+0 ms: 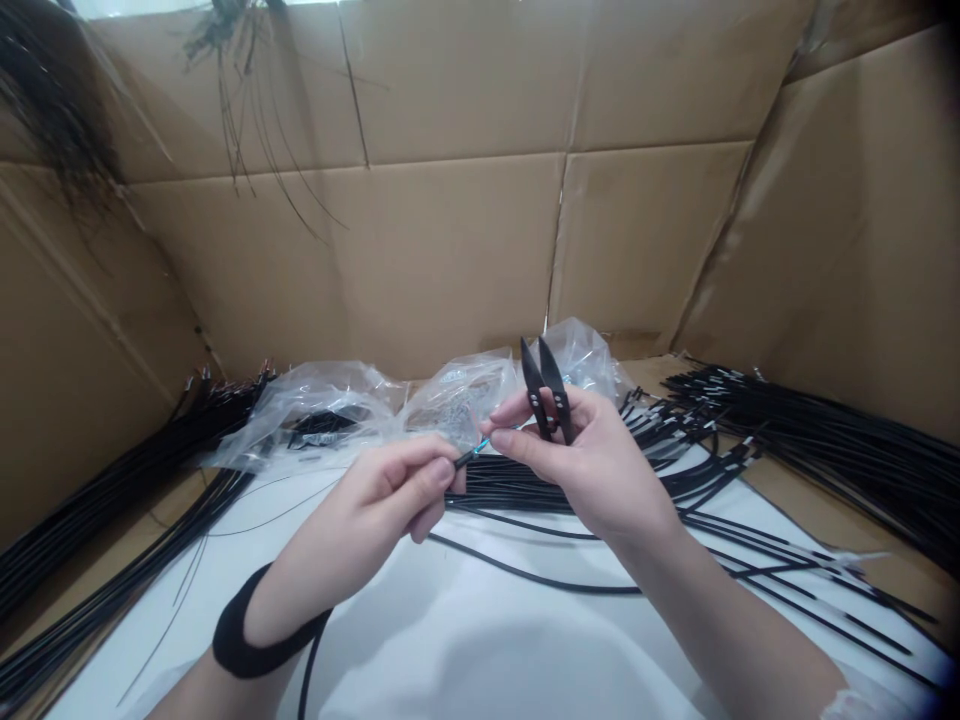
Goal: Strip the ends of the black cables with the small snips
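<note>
My left hand (375, 510) pinches the end of a thin black cable (525, 575), which loops down across the white surface and back under my left wrist. A short blue wire tip (484, 445) sticks out of the cable end. My right hand (585, 455) pinches that blue tip with thumb and forefinger. It also holds black thread snips (546, 392) against the palm, blades pointing up and slightly apart. A black band sits on my left wrist (251, 640).
Bundles of black cables lie at the left (97, 520), right (825, 440) and centre (510, 490). Clear plastic bags (337, 400) with small parts sit behind my hands. Brown cardboard walls (450, 200) enclose the white work surface (487, 650).
</note>
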The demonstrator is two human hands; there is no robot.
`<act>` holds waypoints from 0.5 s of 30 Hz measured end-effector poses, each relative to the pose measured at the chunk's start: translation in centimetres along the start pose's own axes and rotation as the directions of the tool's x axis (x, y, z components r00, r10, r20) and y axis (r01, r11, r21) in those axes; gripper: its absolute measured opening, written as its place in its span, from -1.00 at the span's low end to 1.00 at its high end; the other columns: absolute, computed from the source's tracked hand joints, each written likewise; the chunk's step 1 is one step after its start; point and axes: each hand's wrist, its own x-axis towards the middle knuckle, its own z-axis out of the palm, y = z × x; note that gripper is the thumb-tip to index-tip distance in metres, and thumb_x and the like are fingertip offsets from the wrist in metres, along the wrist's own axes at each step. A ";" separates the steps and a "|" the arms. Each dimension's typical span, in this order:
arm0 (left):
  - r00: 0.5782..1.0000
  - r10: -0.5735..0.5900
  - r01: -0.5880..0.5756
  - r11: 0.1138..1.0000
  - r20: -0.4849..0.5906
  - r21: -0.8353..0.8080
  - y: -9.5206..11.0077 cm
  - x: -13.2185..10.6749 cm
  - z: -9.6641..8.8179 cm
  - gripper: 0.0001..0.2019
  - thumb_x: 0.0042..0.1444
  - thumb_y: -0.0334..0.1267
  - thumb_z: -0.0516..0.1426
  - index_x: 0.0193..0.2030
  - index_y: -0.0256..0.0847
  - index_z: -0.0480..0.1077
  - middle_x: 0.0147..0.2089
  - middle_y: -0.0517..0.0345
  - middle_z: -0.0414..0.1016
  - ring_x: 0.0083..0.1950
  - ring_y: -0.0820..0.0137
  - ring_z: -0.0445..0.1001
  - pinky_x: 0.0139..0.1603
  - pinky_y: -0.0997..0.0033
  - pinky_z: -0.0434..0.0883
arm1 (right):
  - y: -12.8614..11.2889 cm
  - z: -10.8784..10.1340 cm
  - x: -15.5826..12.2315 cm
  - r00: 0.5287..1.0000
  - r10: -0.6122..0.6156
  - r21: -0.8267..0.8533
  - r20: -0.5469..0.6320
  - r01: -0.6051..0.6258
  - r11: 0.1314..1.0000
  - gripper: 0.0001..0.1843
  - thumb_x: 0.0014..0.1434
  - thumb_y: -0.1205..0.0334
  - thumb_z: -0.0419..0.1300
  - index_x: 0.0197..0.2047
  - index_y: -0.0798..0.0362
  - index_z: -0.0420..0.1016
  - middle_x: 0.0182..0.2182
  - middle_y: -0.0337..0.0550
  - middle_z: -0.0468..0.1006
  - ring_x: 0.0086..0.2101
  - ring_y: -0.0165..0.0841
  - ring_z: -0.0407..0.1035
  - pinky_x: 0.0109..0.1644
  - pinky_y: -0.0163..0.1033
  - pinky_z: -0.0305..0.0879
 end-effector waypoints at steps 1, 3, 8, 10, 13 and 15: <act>0.998 -0.020 0.026 0.994 0.058 -0.109 -0.1 0.0 -0.1 -0.72 0.24 -0.14 -0.09 -0.34 -0.29 0.26 -0.63 0.28 0.07 -0.57 0.60 0.04 -0.54 0.59 0.04 | -0.1 -0.1 0.0 1.000 0.006 0.000 0.006 -0.006 1.000 -0.90 -0.05 0.27 0.29 -0.39 0.03 0.48 -0.42 -0.30 0.49 -0.36 -0.57 0.37 -0.26 -0.50 0.25; 0.992 -0.031 0.061 0.968 0.125 -0.244 -0.4 0.0 -0.2 -0.74 0.23 -0.15 -0.08 -0.31 -0.29 0.27 -0.64 0.29 0.04 -0.58 0.62 -0.01 -0.56 0.59 0.00 | -0.4 -0.2 -0.1 0.999 0.048 0.024 0.019 -0.048 0.999 -0.88 -0.07 0.27 0.30 -0.38 0.02 0.49 -0.43 -0.30 0.49 -0.37 -0.57 0.36 -0.33 -0.50 0.23; 0.994 -0.028 0.055 0.966 0.109 -0.252 -0.5 -0.2 -0.2 -0.74 0.23 -0.15 -0.06 -0.31 -0.29 0.29 -0.63 0.28 0.05 -0.57 0.63 0.01 -0.55 0.59 -0.01 | -0.6 -1.0 0.3 0.993 0.118 0.048 0.009 -0.118 0.992 -0.79 -0.12 0.21 0.33 -0.37 0.08 0.48 -0.46 -0.22 0.47 -0.57 -0.62 0.20 -0.61 -0.48 0.00; 0.993 -0.036 0.063 0.963 0.108 -0.262 -0.4 -0.3 -0.5 -0.74 0.23 -0.15 -0.06 -0.32 -0.29 0.28 -0.63 0.28 0.04 -0.58 0.63 -0.01 -0.56 0.58 -0.02 | -0.9 -1.8 0.5 0.991 0.090 0.047 -0.096 -0.086 0.995 -0.77 -0.12 0.20 0.33 -0.36 0.09 0.46 -0.48 -0.22 0.45 -0.66 -0.66 0.06 -0.66 -0.46 -0.11; 0.999 -0.042 0.040 0.968 -0.002 -0.250 -0.6 -0.5 -0.9 -0.76 0.22 -0.15 -0.05 -0.33 -0.27 0.27 -0.61 0.28 0.06 -0.58 0.63 -0.01 -0.56 0.58 -0.03 | -1.7 -3.4 0.7 0.951 -0.012 0.040 -0.308 0.026 0.999 -0.77 -0.11 0.20 0.32 -0.35 0.09 0.44 -0.51 -0.23 0.42 -0.70 -0.68 -0.09 -0.68 -0.43 -0.22; 0.994 -0.034 0.012 0.981 -0.108 -0.195 -0.7 -0.6 -1.0 -0.76 0.22 -0.13 -0.05 -0.34 -0.26 0.25 -0.61 0.27 0.09 -0.57 0.61 0.03 -0.54 0.57 0.01 | -2.2 -4.5 0.8 0.914 -0.095 -0.008 -0.394 0.099 0.995 -0.75 -0.13 0.19 0.33 -0.36 0.09 0.44 -0.51 -0.22 0.41 -0.70 -0.67 -0.10 -0.67 -0.41 -0.24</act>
